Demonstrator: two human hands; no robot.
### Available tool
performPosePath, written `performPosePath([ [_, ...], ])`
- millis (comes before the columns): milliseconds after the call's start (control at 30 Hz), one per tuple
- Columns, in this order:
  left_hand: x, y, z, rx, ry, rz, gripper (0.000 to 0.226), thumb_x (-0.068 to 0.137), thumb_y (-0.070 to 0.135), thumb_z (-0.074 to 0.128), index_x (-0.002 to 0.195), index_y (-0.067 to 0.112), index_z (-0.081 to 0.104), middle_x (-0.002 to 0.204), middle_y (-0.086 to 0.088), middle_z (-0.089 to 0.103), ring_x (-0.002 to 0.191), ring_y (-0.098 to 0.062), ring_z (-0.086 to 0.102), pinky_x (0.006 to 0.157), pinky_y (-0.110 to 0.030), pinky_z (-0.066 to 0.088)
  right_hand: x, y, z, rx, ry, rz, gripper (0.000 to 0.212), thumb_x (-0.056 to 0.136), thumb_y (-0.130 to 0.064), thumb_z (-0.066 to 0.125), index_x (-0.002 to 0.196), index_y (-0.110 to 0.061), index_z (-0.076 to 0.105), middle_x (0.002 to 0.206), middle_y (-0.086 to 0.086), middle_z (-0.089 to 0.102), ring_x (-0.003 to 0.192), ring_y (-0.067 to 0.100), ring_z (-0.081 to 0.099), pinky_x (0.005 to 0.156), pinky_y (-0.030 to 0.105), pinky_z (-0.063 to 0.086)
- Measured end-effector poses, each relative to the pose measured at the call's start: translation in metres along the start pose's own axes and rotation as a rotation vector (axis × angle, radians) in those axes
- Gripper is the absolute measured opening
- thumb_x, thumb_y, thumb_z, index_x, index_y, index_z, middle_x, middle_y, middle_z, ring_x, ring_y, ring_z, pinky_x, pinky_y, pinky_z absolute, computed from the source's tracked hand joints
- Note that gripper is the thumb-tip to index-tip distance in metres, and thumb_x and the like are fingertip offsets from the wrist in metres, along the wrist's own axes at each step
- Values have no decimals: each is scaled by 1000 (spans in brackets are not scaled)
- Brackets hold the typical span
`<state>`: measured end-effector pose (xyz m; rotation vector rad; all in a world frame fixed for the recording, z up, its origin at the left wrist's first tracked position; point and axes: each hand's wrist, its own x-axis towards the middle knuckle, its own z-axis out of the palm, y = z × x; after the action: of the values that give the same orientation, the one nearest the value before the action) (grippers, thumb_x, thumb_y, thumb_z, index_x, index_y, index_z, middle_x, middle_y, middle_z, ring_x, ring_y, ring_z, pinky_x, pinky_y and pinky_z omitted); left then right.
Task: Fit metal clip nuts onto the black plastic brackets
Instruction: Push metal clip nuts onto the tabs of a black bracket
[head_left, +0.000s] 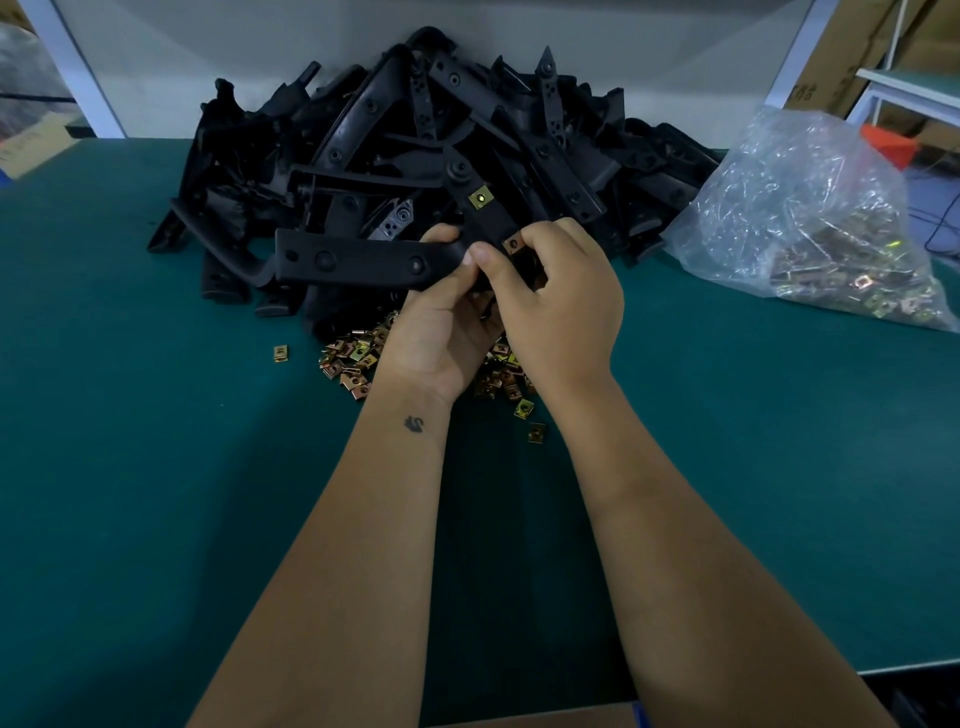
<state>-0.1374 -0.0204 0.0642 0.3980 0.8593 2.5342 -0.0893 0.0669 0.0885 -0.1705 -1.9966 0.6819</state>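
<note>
Loose nuts (358, 358) scattered nearest on mat (156, 467). Above, left hand (441, 332) gripping bracket (483, 228); right hand (563, 296) pinching copper nut (514, 243) onto its edge. One nut (480, 199) already seated. Beyond, pile (415, 135) untouched, bag (810, 218) full: most work left. Bracket's lower end hidden behind hands; seating depth unclear.

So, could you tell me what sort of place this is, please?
Probably a factory assembly bench: a green work mat, a heap of black plastic brackets, and a bulk plastic bag of clip nuts.
</note>
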Motion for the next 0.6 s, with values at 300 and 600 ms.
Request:
performPosePath([
  [300,-2,0,4,-12,4,-7,30,98,7,50,94,32,67,101,-1,76,92,-17,73,84,-40,56,-1,-1,0,9,1,39,36,82,-45,72,84,-10,63,84,-5,58,75,13,55,58,31,45],
  [600,-1,1,6,-14,29,-35,30,101,6,45,98,31,60,94,2,77,81,-14,73,81,-37,54,-1,-2,2,22,58,-8,31,79,-34,78,80,-8,62,82,-4,58,71,13,55,56,28,43],
])
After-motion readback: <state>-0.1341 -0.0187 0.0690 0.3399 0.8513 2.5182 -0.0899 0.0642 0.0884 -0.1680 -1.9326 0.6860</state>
